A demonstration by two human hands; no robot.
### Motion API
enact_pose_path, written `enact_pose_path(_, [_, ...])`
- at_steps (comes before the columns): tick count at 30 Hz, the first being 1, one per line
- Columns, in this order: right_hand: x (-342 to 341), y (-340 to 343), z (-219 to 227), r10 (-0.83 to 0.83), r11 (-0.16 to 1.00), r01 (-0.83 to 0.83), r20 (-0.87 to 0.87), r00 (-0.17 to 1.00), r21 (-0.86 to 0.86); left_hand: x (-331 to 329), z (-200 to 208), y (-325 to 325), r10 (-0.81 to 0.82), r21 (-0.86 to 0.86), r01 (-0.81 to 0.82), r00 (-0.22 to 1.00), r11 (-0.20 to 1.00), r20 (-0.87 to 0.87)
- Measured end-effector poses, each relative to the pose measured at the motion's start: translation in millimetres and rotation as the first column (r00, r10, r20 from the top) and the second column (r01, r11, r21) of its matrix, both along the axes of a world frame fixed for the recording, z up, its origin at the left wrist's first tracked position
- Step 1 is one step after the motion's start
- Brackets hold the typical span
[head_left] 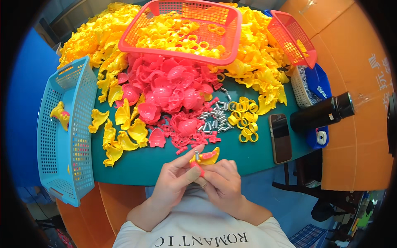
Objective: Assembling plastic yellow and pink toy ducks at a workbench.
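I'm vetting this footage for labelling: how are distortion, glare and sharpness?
Head view: black fisheye rim at the corners, with the table's near edge bowed; head view: small bright highlights on the pink shells; head view: left hand and right hand fairly sharp, fine detail on the held piece hard to read.

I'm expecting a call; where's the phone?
In the head view, the phone lies on the right of the table, between loose yellow rings and the black bottle.

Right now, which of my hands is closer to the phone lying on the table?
Your right hand. The phone lies ahead of it and to its right; your left hand is farther off, on the far side of your right hand from the phone.
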State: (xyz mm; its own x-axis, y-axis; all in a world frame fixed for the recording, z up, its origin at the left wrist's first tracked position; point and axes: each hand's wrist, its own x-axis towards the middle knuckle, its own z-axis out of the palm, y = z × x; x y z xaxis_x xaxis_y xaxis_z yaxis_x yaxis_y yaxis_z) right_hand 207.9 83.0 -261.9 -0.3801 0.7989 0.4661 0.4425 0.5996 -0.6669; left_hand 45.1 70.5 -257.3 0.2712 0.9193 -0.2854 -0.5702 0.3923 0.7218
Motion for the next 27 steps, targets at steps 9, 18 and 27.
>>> enact_pose_path(9, [140.6, 39.5, 25.5, -0.469, 0.879, 0.457, -0.072, 0.880, -0.136, -52.1, -23.1, -15.0, 0.144, 0.018, -0.148, 0.980, 0.989, 0.134])
enact_pose_path(18, [183.4, 53.2, 17.3, -0.445, 0.895, 0.421, 0.367, 0.817, 0.149, -74.2, -66.8, -26.9, -0.040, 0.168, -0.034, 0.907, 0.985, 0.420])
enact_pose_path(27, [204.6, 56.4, 9.3, -0.383, 0.892, 0.383, 0.048, 0.923, -0.241, -86.0, -86.1, -33.0, 0.019, 0.161, -0.132, 0.828, 0.978, 0.560])
